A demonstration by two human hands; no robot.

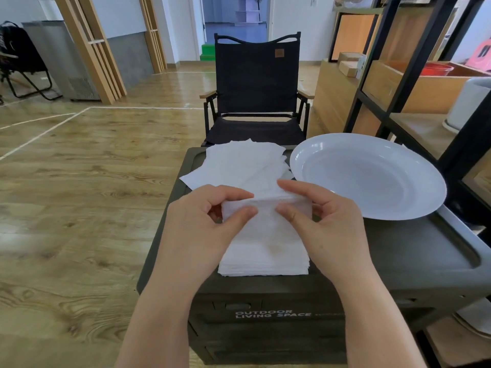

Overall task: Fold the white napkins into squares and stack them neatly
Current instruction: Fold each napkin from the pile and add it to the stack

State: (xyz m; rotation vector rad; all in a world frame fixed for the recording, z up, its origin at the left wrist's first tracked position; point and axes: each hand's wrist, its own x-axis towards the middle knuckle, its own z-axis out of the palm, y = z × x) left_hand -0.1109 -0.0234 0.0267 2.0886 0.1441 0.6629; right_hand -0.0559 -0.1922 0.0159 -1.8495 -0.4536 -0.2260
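Note:
A white napkin [265, 208] is held up between both hands, just above a neat stack of folded white napkins [265, 258] at the near edge of the dark box top. My left hand [202, 224] pinches its upper left edge between thumb and fingers. My right hand [324, 221] pinches the upper right edge the same way. Behind them lies a looser pile of unfolded white napkins [239, 166], fanned out at the far side of the box.
A large white plate [414, 187] rests on the dark storage box [414, 251], right of the napkins. A black folding chair [256, 88] stands just beyond the box. Black-framed wooden shelving [398, 75] runs along the right. Wooden floor lies to the left.

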